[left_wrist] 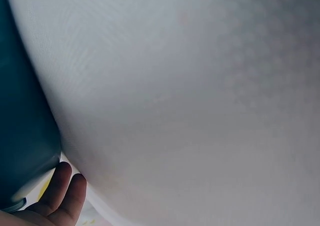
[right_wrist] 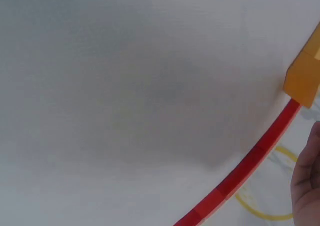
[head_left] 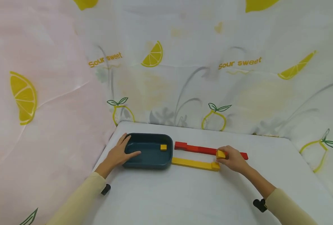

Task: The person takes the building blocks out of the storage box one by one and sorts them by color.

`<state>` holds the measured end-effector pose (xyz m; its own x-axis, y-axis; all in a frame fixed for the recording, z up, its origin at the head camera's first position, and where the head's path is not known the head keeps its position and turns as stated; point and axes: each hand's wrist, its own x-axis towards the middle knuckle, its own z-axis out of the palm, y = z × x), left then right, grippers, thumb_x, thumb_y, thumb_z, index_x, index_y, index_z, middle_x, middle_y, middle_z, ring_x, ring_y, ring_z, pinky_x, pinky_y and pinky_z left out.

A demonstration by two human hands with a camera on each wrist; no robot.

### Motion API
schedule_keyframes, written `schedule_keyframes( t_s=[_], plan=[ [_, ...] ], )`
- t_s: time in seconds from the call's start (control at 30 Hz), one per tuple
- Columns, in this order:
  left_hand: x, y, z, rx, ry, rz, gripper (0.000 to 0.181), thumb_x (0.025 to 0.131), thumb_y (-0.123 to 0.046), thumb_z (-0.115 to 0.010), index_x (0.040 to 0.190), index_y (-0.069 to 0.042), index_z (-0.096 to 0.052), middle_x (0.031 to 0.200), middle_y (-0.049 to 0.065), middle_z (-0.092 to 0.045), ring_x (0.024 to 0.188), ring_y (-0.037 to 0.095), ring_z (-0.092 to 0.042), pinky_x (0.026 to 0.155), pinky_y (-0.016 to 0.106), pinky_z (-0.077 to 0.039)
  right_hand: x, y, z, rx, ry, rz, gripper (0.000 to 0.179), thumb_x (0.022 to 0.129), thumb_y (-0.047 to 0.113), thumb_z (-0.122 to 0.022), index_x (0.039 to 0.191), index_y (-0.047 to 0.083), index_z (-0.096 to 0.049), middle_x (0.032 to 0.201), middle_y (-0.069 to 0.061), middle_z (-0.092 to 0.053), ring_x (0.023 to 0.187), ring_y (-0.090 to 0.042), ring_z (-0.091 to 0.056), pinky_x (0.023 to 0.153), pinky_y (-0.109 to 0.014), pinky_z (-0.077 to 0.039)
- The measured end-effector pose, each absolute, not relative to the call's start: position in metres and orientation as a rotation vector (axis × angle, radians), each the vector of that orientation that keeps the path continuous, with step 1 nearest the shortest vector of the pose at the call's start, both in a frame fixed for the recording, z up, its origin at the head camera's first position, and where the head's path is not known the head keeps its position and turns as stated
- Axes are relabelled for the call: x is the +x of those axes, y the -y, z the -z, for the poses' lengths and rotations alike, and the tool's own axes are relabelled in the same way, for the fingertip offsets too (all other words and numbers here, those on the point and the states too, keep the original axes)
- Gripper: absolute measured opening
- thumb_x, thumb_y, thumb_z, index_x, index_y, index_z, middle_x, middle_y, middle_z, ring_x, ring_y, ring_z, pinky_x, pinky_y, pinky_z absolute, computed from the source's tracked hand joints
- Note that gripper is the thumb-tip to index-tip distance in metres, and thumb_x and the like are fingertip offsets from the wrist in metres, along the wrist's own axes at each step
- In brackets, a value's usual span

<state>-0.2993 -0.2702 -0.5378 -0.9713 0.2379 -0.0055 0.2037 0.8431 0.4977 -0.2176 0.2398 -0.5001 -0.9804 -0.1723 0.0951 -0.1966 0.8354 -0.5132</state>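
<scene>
A dark blue-green rectangular tray [head_left: 148,165] lies on the white tabletop, with one small yellow cube [head_left: 163,147] inside near its right wall. My left hand [head_left: 118,156] rests at the tray's left end, fingers on the rim and thumb stretched over the inside. Two of its fingers [left_wrist: 70,196] show beside the tray's outer wall in the left wrist view. My right hand [head_left: 234,158] pinches a yellow cube [head_left: 220,154] above the table, near the right end of a yellow row of blocks [head_left: 193,163]. That end stands taller. Part of a red row [head_left: 200,149] behind is hidden by this hand.
The red row has a raised left end, close to the tray's right wall. White cloth [head_left: 183,197] covers the table. A lemon-print curtain [head_left: 183,87] stands along its back and sides. Black wrist devices [head_left: 259,205] hang under both sleeves.
</scene>
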Motion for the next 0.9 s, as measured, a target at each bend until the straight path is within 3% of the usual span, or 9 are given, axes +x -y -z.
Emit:
schedule_keyframes(
  t_s=[0.1, 0.37, 0.9],
  plan=[
    [-0.299, 0.274, 0.539, 0.35, -2.947, -0.791, 0.112, 0.078, -0.081, -0.056, 0.16, -0.016, -0.016, 0.168, 0.008, -0.003, 0.133, 0.046, -0.046, 0.099, 0.065, -0.041, -0.219, -0.246, 0.503, 0.281, 2.979, -0.832, 0.041, 0.083, 0.018, -0.08, 0.118, 0.003, -0.066, 0.111, -0.014, -0.066, 0.09, -0.021, -0.056, 0.079, -0.037, -0.057],
    [-0.298, 0.274, 0.539, 0.362, -2.957, -0.784, 0.109, 0.08, -0.079, -0.057, 0.159, -0.015, -0.018, 0.168, 0.01, -0.005, 0.135, 0.046, -0.043, 0.099, 0.066, -0.041, -0.211, -0.259, 0.519, 0.26, 3.065, -0.895, 0.036, 0.082, 0.018, -0.081, 0.113, 0.007, -0.068, 0.111, -0.009, -0.067, 0.095, -0.021, -0.057, 0.073, -0.021, -0.053],
    [-0.299, 0.273, 0.535, 0.342, -2.943, -0.819, 0.108, 0.08, -0.078, -0.057, 0.159, -0.016, -0.019, 0.168, 0.008, -0.005, 0.139, 0.045, -0.039, 0.102, 0.066, -0.039, -0.215, -0.265, 0.54, 0.144, 3.151, -1.173, 0.042, 0.08, 0.022, -0.082, 0.115, 0.007, -0.065, 0.105, -0.006, -0.062, 0.092, -0.02, -0.054, 0.072, -0.022, -0.053]
  ],
)
